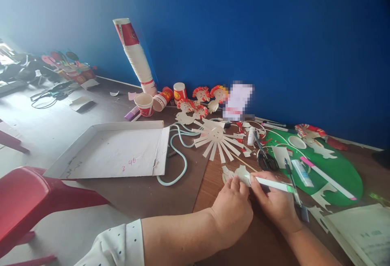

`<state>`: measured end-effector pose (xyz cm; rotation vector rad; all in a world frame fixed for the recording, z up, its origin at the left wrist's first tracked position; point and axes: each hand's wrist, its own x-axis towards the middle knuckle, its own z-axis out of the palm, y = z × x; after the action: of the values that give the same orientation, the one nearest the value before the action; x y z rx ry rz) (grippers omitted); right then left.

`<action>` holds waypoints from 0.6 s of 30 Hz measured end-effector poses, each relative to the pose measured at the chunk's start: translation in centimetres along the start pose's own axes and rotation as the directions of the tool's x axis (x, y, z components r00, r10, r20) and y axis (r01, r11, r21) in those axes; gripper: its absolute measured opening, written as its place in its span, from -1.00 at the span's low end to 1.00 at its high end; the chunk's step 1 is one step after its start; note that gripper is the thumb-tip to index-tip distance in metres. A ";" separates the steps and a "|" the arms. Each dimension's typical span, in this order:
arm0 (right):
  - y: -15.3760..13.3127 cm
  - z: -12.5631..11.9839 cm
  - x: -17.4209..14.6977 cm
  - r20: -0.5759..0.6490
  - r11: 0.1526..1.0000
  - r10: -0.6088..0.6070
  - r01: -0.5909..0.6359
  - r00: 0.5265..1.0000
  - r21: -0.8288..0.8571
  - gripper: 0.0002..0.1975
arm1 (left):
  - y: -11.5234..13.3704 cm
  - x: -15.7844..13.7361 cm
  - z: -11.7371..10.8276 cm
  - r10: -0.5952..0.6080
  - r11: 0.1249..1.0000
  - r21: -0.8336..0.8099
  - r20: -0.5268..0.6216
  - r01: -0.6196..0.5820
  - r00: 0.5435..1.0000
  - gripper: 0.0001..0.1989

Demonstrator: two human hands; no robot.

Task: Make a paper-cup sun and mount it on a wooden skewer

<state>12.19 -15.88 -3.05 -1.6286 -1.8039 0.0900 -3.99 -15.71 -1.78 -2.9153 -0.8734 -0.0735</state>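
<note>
R hand [276,205] gripping slim white marker w/ green end [272,184], other end at off-white cut-paper figure [241,171] on brown wood-grain tabletop [210,186]. L hand [234,211]: fingers bent over same fig.; pinching or pressing, can't tell. Fringed round white-paper cutout [217,135] just beyond.

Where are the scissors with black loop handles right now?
In the head view, the scissors lie right of centre, by the left edge of the green oval sheet, beside a small white tube and just beyond the right hand.
</note>
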 end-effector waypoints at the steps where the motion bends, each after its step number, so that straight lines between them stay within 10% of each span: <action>1: 0.0 0.0 0.0 0.003 1.000 0.004 -0.004 1.000 0.000 -0.85 | 0.0 0.0 0.0 0.002 1.000 0.003 0.001 -0.002 1.000 -0.61; 18: 0.0 0.0 0.0 0.036 1.000 0.018 -0.018 0.999 0.002 -0.84 | 0.0 -0.1 0.0 -0.010 0.999 -0.043 -0.010 0.009 1.000 -0.61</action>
<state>12.17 -15.87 -3.00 -1.6515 -1.8152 0.1301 -4.06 -15.78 -1.82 -2.9474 -0.8950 -0.1095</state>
